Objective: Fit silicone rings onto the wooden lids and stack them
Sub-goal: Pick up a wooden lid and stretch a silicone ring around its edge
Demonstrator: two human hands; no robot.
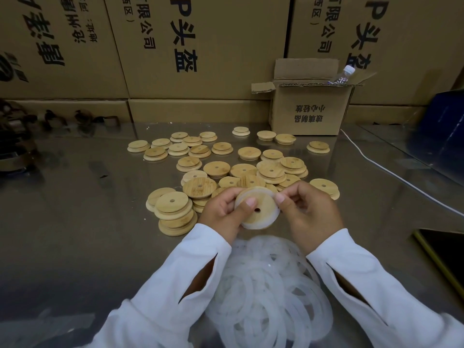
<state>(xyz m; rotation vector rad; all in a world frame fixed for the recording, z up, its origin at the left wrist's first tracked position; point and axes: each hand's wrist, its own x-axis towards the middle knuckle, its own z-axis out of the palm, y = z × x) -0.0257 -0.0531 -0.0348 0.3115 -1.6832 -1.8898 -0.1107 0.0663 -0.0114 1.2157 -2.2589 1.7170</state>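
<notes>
A round wooden lid (261,205) with a centre hole is held above the table, a translucent white silicone ring (256,225) around its rim. My left hand (226,212) grips the lid's left edge, thumb lying on its face. My right hand (310,212) pinches the ring at the lid's right edge. Below my wrists lies a heap of loose silicone rings (271,292). Many bare wooden lids (216,168) are scattered across the table beyond, and a short stack of lids (174,214) stands left of my left hand.
The table (88,234) is shiny metal. A small open cardboard box (310,109) with a plastic bottle (342,75) stands at the back right, and a white cable (391,172) runs along the right. Large cartons (200,46) wall the back. A dark tray edge (439,252) sits right.
</notes>
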